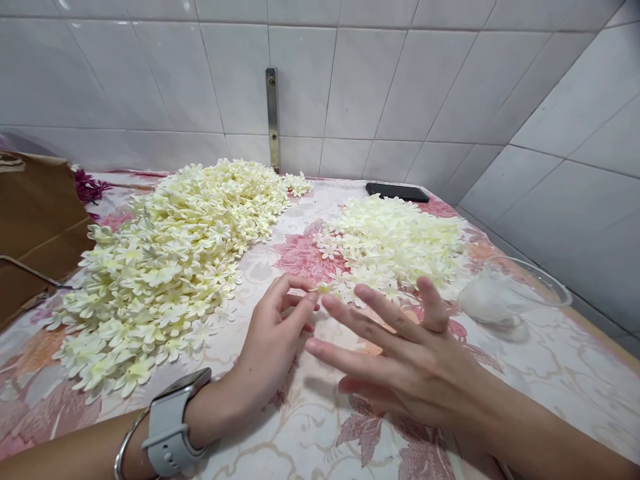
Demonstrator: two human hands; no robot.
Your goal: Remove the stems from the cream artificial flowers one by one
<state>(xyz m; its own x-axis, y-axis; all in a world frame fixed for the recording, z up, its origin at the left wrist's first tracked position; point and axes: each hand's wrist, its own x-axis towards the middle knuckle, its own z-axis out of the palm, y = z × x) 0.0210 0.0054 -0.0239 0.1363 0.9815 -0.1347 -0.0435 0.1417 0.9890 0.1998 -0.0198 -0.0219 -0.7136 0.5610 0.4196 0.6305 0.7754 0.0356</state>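
1. The left hand (275,330) is over the middle of the tabletop (555,380), its grip grasping one small flower (323,289) between thumb and forefinger.
2. That flower sits at the left hand's fingertips, toward the tabletop's far edge from the palm and just short of the smaller heap.
3. The right hand (420,363) has its grip released: the fingers are spread and point toward the left hand, with one fingertip just beside the flower. Whether that fingertip touches it, I cannot tell.
4. A large heap of cream flowers (185,260) covers much of the tabletop's left half, reaching back near the far edge.
5. A smaller heap of pale flowers (400,237) lies right of the middle, toward the far right corner.
6. Behind it, near the far edge, a black phone (397,193) lies flat.
7. By the right edge is a clear bowl (547,280) with a whitish translucent bundle (493,293) at its left side.
8. At the left edge stands a brown cardboard piece (40,227), with purple blooms (90,187) beside its far end.
9. A flowered cloth (295,437) covers the tabletop.
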